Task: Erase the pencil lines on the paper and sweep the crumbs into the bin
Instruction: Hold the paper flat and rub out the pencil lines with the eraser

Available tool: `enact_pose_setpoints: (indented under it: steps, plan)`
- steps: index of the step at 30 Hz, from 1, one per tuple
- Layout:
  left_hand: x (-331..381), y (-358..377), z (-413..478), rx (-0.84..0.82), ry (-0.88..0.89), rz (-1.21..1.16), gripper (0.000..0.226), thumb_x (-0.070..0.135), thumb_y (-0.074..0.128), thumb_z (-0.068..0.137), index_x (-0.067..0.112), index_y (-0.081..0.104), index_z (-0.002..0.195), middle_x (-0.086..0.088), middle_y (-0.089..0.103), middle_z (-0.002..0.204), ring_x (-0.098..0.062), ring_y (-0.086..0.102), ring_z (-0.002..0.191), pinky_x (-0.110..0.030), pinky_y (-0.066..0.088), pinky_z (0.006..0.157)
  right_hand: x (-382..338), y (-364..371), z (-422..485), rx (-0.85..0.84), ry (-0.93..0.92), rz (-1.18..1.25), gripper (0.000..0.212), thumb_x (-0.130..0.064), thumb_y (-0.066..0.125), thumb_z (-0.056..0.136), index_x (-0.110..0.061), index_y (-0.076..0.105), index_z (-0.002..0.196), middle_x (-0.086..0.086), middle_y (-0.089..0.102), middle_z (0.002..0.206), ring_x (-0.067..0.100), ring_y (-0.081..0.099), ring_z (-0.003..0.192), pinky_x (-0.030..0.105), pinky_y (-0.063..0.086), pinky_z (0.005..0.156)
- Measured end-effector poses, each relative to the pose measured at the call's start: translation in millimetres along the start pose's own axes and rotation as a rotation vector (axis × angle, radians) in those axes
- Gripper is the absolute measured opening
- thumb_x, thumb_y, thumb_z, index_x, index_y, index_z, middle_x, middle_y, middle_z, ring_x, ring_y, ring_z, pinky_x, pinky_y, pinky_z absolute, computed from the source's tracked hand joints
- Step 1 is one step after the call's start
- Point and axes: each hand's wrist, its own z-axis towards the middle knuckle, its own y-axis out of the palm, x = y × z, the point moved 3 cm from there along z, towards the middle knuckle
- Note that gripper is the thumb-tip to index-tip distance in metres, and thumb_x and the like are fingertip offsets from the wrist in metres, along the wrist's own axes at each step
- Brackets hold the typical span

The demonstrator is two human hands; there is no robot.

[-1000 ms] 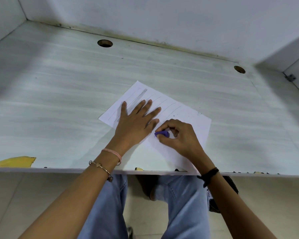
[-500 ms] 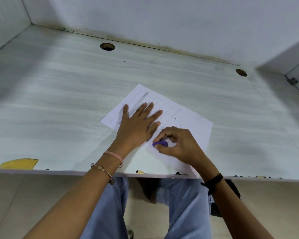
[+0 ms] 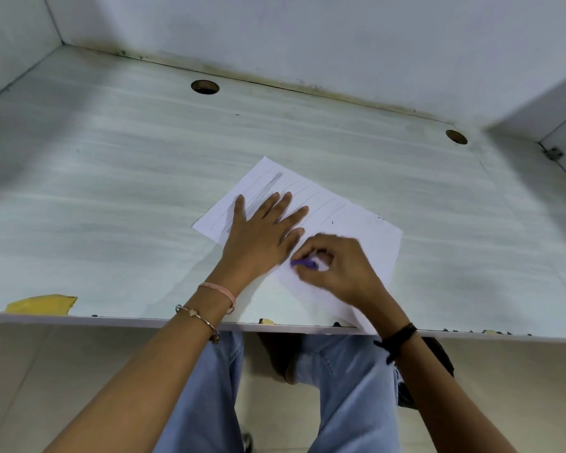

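A white sheet of paper (image 3: 366, 233) lies at an angle on the pale desk, with grey pencil lines and a dark smudge across its far left part. My left hand (image 3: 262, 233) presses flat on the sheet, fingers spread over the lines. My right hand (image 3: 337, 269) is closed on a small purple eraser (image 3: 303, 263), which touches the paper just right of my left hand. A few dark crumbs dot the sheet's far right corner (image 3: 379, 218). No bin is in view.
The desk (image 3: 111, 191) has two round cable holes, one at the back left (image 3: 205, 86) and one at the back right (image 3: 456, 137). Walls close it in on three sides. A yellow patch (image 3: 43, 304) marks the chipped front edge. My knees are below.
My right hand with the eraser has shifted slightly toward me and back along the paper, and is now blurred. My left hand has stayed flat on the sheet.
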Motion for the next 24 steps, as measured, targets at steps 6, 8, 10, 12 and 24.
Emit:
enact_pose_setpoints:
  steps: [6,8,10,12,24]
  plan:
    - [1,-1,0,-0.022,-0.007,-0.018,0.051,0.052,0.009,0.101,0.047,0.002,0.151,0.011,-0.004,0.162,-0.008,-0.006,0.149,-0.061,-0.007,0.114,9,-12,6,0.100,0.034,0.011,0.012,-0.003,0.075,0.073,-0.012,0.074,0.082,-0.006,0.068,0.078,-0.002,0.056,0.072,0.005,0.037,0.067]
    - [0,-1,0,-0.017,-0.013,-0.025,0.051,0.052,0.010,0.101,0.047,0.003,0.151,0.012,-0.004,0.162,-0.008,-0.006,0.149,-0.061,-0.007,0.114,7,-10,5,0.108,0.029,-0.002,0.013,-0.003,0.075,0.072,-0.011,0.074,0.082,-0.005,0.068,0.079,0.001,0.057,0.073,0.008,0.039,0.068]
    - [0,-1,-1,-0.013,-0.002,-0.021,0.051,0.051,0.010,0.101,0.047,0.003,0.151,0.011,-0.004,0.162,-0.008,-0.005,0.149,-0.061,-0.006,0.114,-1,-1,-4,-0.038,-0.026,0.006,0.012,-0.003,0.075,0.073,-0.011,0.074,0.082,-0.006,0.069,0.080,0.003,0.059,0.074,0.009,0.041,0.069]
    - [0,-1,-2,-0.010,0.004,-0.017,0.051,0.051,0.010,0.102,0.046,0.002,0.151,0.011,-0.004,0.162,-0.009,-0.006,0.149,-0.061,-0.006,0.114,-5,1,-11,-0.145,-0.051,0.018,0.012,-0.002,0.076,0.073,-0.011,0.075,0.082,-0.009,0.069,0.081,0.000,0.059,0.074,0.006,0.039,0.068]
    - [1,-2,-2,-0.016,-0.001,-0.023,0.051,0.052,0.010,0.101,0.047,0.002,0.151,0.011,-0.004,0.162,-0.008,-0.006,0.149,-0.060,-0.007,0.115,14,-14,7,0.025,0.006,-0.004,0.012,-0.007,0.076,0.075,-0.016,0.075,0.083,-0.010,0.068,0.079,0.000,0.057,0.070,0.007,0.037,0.065]
